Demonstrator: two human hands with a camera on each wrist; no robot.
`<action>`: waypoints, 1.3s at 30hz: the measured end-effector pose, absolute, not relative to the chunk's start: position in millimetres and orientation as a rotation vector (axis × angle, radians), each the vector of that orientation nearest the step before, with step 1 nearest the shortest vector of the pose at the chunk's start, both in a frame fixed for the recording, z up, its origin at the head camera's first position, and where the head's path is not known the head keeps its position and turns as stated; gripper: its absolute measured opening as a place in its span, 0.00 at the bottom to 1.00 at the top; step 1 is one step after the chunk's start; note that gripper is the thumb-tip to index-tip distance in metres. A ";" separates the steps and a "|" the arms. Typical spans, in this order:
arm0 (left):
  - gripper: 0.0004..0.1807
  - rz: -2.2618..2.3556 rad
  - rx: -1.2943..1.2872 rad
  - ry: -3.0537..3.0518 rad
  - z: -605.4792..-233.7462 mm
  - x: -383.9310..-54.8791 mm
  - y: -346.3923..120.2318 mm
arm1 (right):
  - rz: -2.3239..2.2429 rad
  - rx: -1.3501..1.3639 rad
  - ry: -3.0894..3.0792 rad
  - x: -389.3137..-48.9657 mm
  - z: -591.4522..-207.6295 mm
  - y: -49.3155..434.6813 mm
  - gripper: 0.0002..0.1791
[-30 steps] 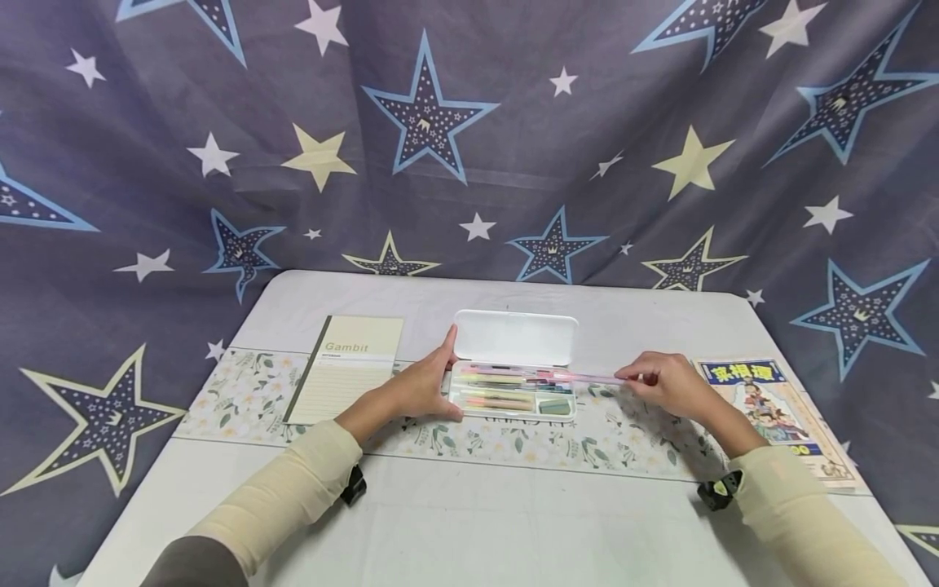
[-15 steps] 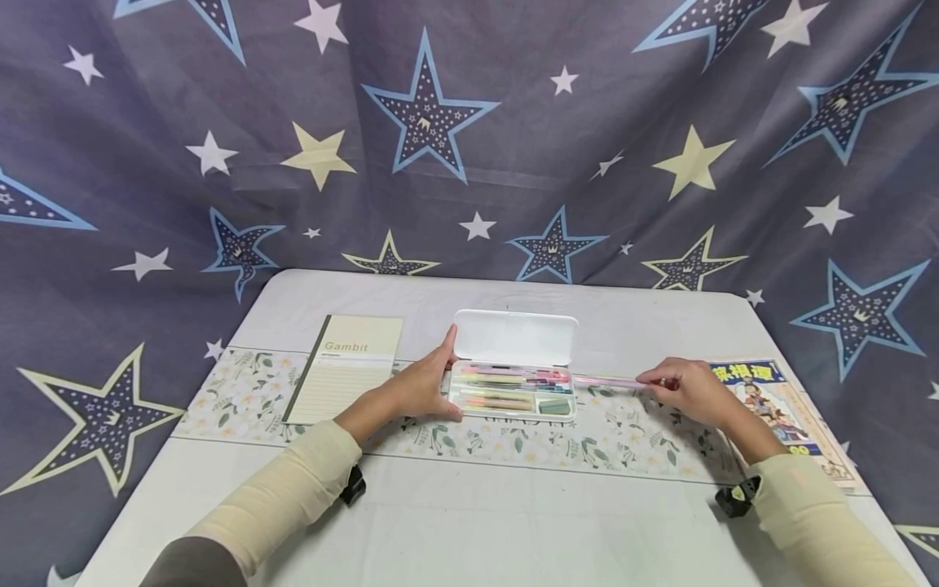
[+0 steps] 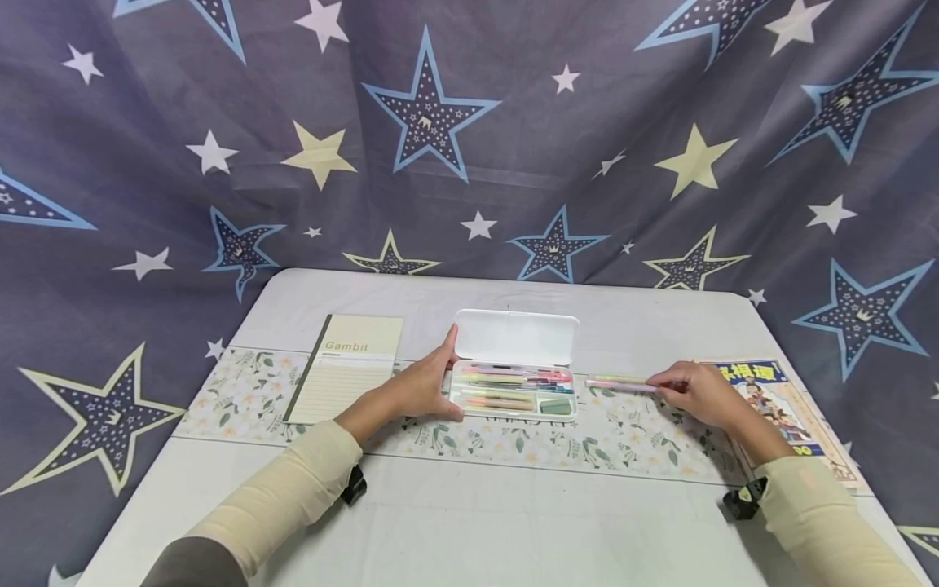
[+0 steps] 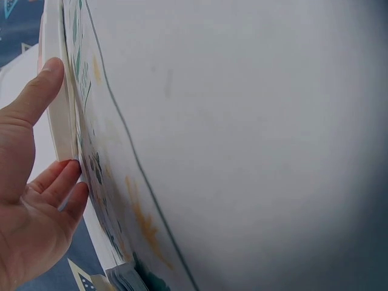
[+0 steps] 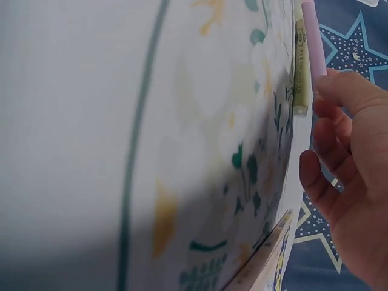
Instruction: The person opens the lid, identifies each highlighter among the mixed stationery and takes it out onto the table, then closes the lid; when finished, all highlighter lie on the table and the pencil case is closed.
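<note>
In the head view, a white pencil case [image 3: 557,417] stands with its lid [image 3: 517,336] raised, holding several pens and a green eraser [image 3: 554,407]. My left hand [image 3: 425,381] grips its left end, thumb at the front edge and fingers at the back. To the right of the case, my right hand [image 3: 693,391] pinches the end of a pink pen [image 3: 623,387] between thumb and forefinger. Right alongside it lies a yellow-green highlighter [image 5: 301,73], seen in the right wrist view; the other fingers there are loosely bent.
A Gambit notebook [image 3: 352,371] lies left of the case. A comic book [image 3: 785,416] lies at the right, partly behind the right hand. A floral runner [image 3: 513,444] crosses the white table [image 3: 513,522], and a star-patterned curtain [image 3: 513,204] hangs behind.
My right hand has moved rightward with the pink pen, whose far end has drawn away from the pencil case. The yellow-green highlighter now shows beside the pen. My left hand has stayed put.
</note>
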State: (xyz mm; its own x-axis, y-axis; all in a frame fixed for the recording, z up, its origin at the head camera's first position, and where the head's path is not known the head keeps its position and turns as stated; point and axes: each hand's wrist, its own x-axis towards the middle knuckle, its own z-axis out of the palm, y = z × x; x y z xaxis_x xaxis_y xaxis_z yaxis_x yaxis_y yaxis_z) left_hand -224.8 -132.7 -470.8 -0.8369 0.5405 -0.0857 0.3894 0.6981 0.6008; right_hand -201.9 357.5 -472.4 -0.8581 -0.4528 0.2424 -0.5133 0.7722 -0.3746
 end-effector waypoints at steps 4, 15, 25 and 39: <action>0.84 0.852 0.739 2.649 -470.4 -224.8 -132.4 | 0.674 0.791 -2.808 -201.9 -474.6 360.0 0.10; 0.84 0.849 0.729 2.652 -471.8 -225.2 -132.2 | 0.654 0.670 -2.943 -202.9 -472.6 361.0 0.08; 0.84 0.843 0.729 2.654 -471.8 -225.2 -132.2 | 0.637 0.590 -3.002 -204.2 -472.6 360.1 0.07; 0.84 0.852 0.733 2.652 -471.9 -224.8 -132.0 | 0.630 0.599 -2.974 -204.6 -466.1 352.4 0.06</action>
State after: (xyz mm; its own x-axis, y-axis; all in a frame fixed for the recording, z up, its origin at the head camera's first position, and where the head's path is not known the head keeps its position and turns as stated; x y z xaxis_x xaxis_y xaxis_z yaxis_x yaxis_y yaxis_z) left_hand -224.8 -132.0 -471.9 -0.8386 0.5372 -0.0901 0.3843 0.7008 0.6010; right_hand -204.6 352.4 -466.1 -0.9245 -0.3619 0.1199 -0.3795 0.8427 -0.3820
